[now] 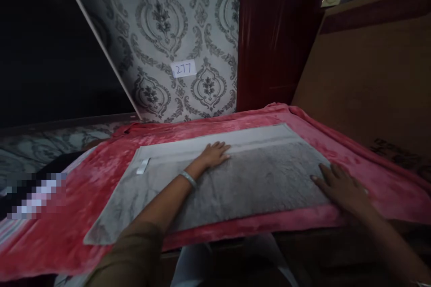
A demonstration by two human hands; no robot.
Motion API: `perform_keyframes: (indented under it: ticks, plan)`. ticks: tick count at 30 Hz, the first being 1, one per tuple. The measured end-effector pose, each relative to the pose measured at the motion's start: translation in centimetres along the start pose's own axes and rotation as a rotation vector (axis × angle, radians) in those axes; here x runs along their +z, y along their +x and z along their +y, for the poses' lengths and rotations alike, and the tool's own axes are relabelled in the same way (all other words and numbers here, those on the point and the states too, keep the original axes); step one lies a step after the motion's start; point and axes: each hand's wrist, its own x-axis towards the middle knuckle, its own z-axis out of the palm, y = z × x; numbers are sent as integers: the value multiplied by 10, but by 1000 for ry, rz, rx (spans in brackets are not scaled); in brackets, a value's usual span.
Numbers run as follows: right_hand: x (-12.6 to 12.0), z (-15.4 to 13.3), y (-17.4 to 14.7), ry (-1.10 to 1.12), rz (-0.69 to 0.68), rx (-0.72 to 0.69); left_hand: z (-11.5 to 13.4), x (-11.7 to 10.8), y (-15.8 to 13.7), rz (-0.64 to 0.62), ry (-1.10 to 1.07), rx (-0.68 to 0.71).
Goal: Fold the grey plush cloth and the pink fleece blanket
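Note:
A grey towel (256, 184) with a paler band along its far side lies spread out flat on a red plush blanket (77, 197). A small white label (142, 166) shows near the towel's far left corner. My left hand (215, 154) rests palm down on the towel around its middle, by the pale band, fingers spread. At the towel's right edge is my right hand (343, 187), its fingers apart and stretched over that edge. Neither hand grips anything.
Beyond the blanket stands a patterned wall with a paper marked 277 (183, 68). A dark screen (57, 54) is at left. To the right are a dark red panel (276, 31) and a big cardboard box (370, 71). My legs show below the blanket's near edge.

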Motion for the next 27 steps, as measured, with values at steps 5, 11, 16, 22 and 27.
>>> perform_keyframes:
  ticks: [5,11,16,22,27]
  plan:
    - [-36,-100,46,119,-48,-290,-10,4,-35,74,25,45]
    - [-35,-220,89,137,-235,-563,38,30,-40,91,-6,236]
    - [-8,-223,84,131,-230,-580,56,44,-72,84,-20,343]
    - [11,-211,87,163,-208,-590,89,54,-144,28,-219,515]
    - [20,-209,89,166,-231,-601,89,43,-182,-19,-609,657]
